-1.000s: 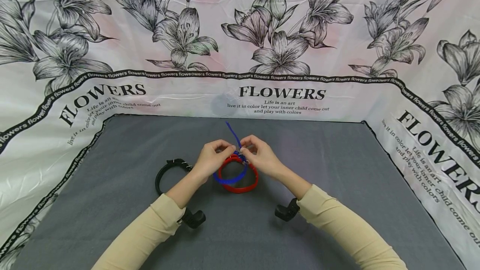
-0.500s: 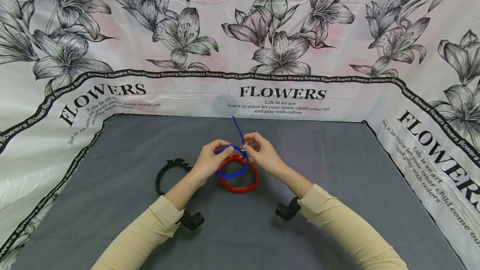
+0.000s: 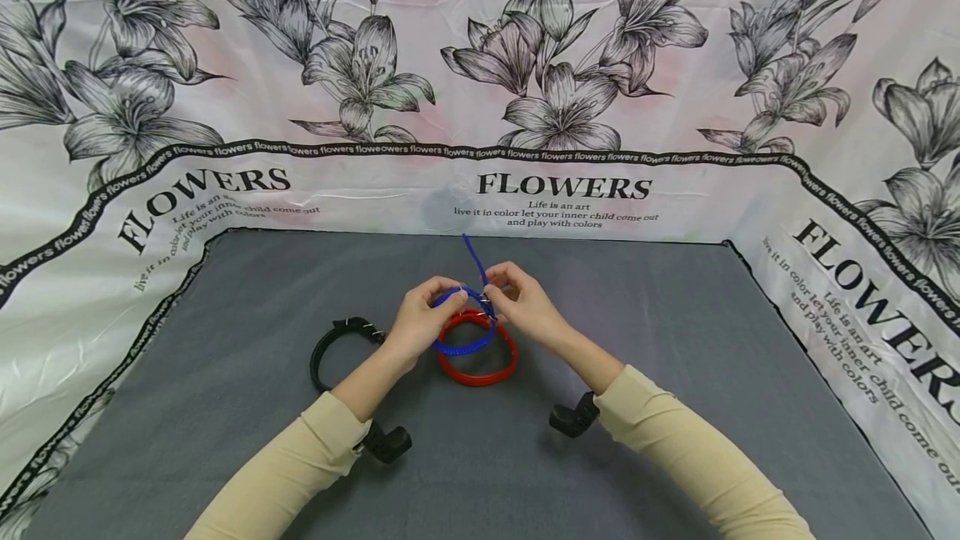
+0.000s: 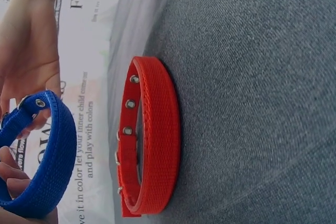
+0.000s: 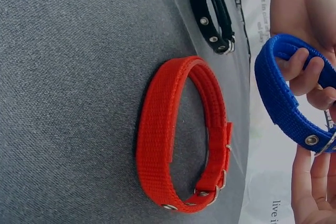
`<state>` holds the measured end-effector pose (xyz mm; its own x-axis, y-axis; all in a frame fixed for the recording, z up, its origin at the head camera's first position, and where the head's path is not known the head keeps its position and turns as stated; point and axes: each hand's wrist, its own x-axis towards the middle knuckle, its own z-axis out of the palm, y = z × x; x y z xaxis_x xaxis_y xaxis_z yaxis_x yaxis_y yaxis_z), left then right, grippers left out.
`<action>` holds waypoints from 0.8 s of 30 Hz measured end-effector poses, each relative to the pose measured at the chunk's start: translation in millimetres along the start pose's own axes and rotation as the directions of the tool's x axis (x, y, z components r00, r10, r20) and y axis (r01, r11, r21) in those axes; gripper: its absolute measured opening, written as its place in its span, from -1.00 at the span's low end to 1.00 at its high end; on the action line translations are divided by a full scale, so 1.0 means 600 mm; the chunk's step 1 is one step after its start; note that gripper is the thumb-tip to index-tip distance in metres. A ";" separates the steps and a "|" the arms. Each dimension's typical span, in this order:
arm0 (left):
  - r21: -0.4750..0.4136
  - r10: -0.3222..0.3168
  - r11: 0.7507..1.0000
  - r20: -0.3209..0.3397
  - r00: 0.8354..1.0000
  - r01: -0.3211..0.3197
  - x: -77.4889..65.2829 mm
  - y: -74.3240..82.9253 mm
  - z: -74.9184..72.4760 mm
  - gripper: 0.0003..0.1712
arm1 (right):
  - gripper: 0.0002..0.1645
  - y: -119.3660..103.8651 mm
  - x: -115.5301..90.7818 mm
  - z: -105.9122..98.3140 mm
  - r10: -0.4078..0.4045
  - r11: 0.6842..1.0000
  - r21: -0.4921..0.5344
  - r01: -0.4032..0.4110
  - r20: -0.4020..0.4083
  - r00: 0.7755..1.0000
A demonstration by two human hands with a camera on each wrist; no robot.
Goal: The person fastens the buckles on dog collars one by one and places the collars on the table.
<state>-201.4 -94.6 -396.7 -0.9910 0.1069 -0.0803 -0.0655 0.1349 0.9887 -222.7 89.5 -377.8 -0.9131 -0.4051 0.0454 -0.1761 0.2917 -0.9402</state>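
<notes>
A blue pet collar (image 3: 467, 349), looped through its buckle, is held up between both hands. My left hand (image 3: 422, 317) grips the band on its left side, fingers curled round it as the right wrist view shows. On the far right of the loop, my right hand (image 3: 527, 309) pinches the collar by the metal buckle, and the loose strap end sticks up beyond it. Eyelets line the blue band (image 5: 312, 140). Below it a buckled red collar (image 4: 160, 135) stands on edge on the grey cloth, apart from the blue one.
Left of the red collar lies a black collar (image 3: 321, 357), partly hidden by the left forearm. Grey cloth (image 3: 675, 340) covers the table. A white flower-printed sheet (image 3: 390, 198) rises behind and at the sides. Black camera mounts (image 3: 573, 415) hang under the wrists.
Over the first half second the blue collar rose a little away from the red one, and its strap end moved up and right. Since then, hands and collars have hardly moved.
</notes>
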 end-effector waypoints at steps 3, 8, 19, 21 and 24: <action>-0.001 -0.020 1.000 -0.004 1.000 0.020 0.000 0.002 0.001 -0.70 | -0.73 -0.021 -0.009 -0.001 0.003 1.000 -0.017 -0.002 0.011 1.000; -0.013 -0.016 1.000 -0.014 1.000 0.015 0.001 0.004 0.004 -0.71 | -0.73 -0.036 -0.015 -0.001 0.020 0.999 -0.040 -0.019 0.033 0.999; -0.030 0.034 0.999 -0.040 0.999 -0.035 0.001 -0.002 0.008 -0.76 | -0.76 -0.037 -0.018 -0.003 0.048 0.999 -0.020 -0.047 0.058 0.997; -0.030 0.026 0.999 -0.046 0.999 -0.027 0.002 -0.001 0.009 -0.76 | -0.76 -0.036 -0.019 -0.004 0.050 0.999 -0.018 -0.049 0.065 0.997; -0.031 0.013 0.999 -0.046 0.999 -0.014 0.002 0.000 0.010 -0.74 | -0.76 -0.034 -0.020 -0.005 0.057 0.998 0.001 -0.057 0.071 0.996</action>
<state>-202.1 -88.6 -397.6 -0.9961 0.0628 -0.0619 -0.0553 0.1029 0.9932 -209.4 90.7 -358.2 -0.8932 -0.4484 -0.0323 -0.1234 0.3136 -0.9415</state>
